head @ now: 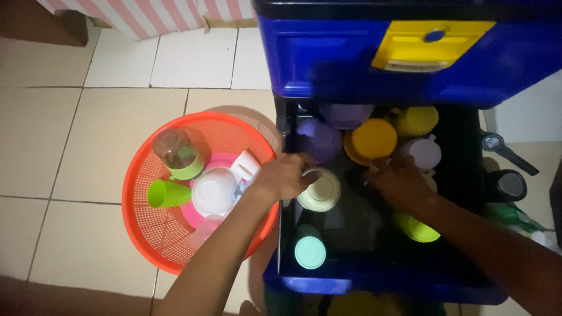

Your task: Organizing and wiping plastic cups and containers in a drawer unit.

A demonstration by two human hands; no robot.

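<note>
Left hand [285,175] is gripping a cream cup [319,192] at the open blue drawer [374,275] edge, just beside the orange basket [153,234] on the floor. Right hand [398,181] is lying among yellow and lilac cups inside (grip hidden, cannot tell).

Cups [374,139] crowd drawer [468,175]; front free

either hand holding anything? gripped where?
Left hand grips the cream cup by its rim, over the open blue drawer. Right hand lies among the cups; whether it holds one cannot be told.
</note>
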